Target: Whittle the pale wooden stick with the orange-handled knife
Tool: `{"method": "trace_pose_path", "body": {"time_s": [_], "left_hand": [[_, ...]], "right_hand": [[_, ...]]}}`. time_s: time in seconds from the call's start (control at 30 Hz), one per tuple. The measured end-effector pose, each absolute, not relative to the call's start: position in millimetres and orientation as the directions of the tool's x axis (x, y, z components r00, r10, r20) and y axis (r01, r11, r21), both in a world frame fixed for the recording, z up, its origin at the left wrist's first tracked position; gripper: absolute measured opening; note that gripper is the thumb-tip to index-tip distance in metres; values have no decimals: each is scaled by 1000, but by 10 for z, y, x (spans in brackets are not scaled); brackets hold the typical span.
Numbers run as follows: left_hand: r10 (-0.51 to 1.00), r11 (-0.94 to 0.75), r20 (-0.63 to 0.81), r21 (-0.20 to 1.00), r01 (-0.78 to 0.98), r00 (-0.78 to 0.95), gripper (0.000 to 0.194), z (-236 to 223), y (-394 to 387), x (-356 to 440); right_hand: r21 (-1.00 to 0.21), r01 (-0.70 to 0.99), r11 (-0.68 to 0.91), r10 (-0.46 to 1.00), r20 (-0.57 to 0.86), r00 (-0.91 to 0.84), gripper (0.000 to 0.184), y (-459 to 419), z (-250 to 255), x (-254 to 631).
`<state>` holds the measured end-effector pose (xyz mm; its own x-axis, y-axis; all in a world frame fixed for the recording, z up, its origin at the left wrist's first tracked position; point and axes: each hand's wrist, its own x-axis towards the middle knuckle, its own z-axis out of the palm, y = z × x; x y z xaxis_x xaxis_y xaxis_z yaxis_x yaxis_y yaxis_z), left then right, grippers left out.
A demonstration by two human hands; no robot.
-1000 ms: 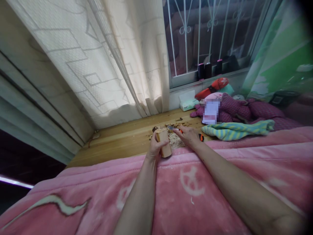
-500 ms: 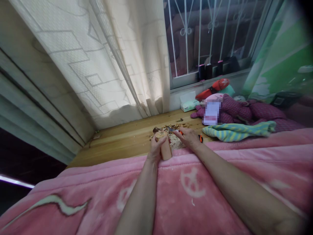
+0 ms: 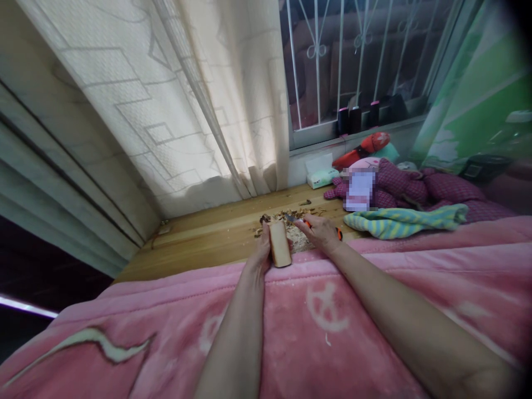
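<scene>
My left hand (image 3: 262,249) is closed around the left side of a piece of wood (image 3: 281,245), its pale flat face turned toward me and a darker edge along its left. The wood stands nearly upright at the blanket's edge. In my right hand (image 3: 322,233) is a utility knife (image 3: 307,224) with an orange and black handle. Its blade points left, close to the wood's top right corner but apart from it. Bark-like bits and pale wood shavings (image 3: 300,238) lie around and behind the wood. The fingers behind the wood are hidden.
A pink blanket (image 3: 307,343) covers the front, up to the wooden surface (image 3: 195,235). To the right lie a striped cloth (image 3: 405,221) and purple checked stuffed toys (image 3: 449,191). A tissue pack (image 3: 322,176) sits by the wall, beside the curtain (image 3: 233,111).
My left hand has turned the wood, so its flat face shows instead of its round end, and the thumb has moved off the top. My right hand with the knife is nearly still.
</scene>
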<state>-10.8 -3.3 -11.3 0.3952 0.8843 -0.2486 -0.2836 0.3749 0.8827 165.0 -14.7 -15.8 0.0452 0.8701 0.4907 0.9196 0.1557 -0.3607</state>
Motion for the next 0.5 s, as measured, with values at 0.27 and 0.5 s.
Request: {"method": "trace_pose_path", "body": {"time_s": [0.27,0.5], "left_hand": [[938,292,-196,889,-353,285,54,-62,-52,-82],[923,356,-236,824,-441,305,56,6,-38,-104]], "right_hand": [[-353,911,211,845,534,11,54,-174,-148,1640],[-231,913,337,817,554,-161,57,-223,-121,1556]]}}
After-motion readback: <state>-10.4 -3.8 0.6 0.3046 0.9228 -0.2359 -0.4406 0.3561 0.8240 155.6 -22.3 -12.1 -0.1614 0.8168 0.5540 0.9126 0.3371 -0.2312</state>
